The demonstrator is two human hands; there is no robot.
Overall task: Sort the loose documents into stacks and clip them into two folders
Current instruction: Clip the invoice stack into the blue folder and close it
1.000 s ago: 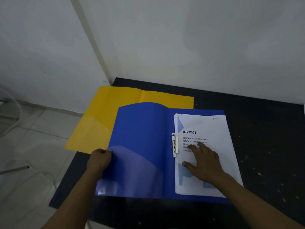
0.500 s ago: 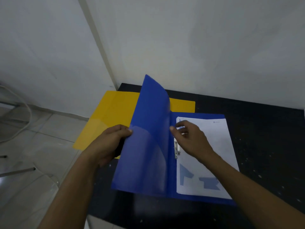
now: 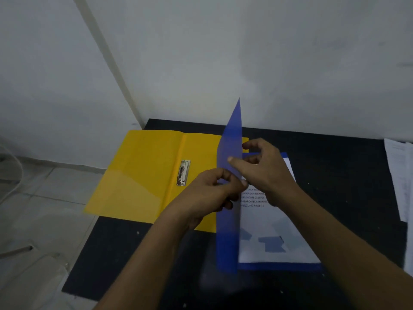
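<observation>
While the blue folder's cover [image 3: 230,231] stands upright beside the clipped invoice sheets [image 3: 268,222] near the worktop's [image 3: 335,166] front edge, the left hand [image 3: 212,193] and right hand [image 3: 266,173] each pinch its middle in a narrow grip. It looks like thin, light, slick plastic that should flop easily, so a mid-edge hold suits it. The yellow folder [image 3: 138,175] overhangs the left edge, and loose papers [image 3: 400,175] crowd the right.

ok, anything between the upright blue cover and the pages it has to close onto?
Yes: the right hand hangs over the pages, pinching the blue cover from that side. The left hand pinches it from the other. Nothing else visible.
</observation>
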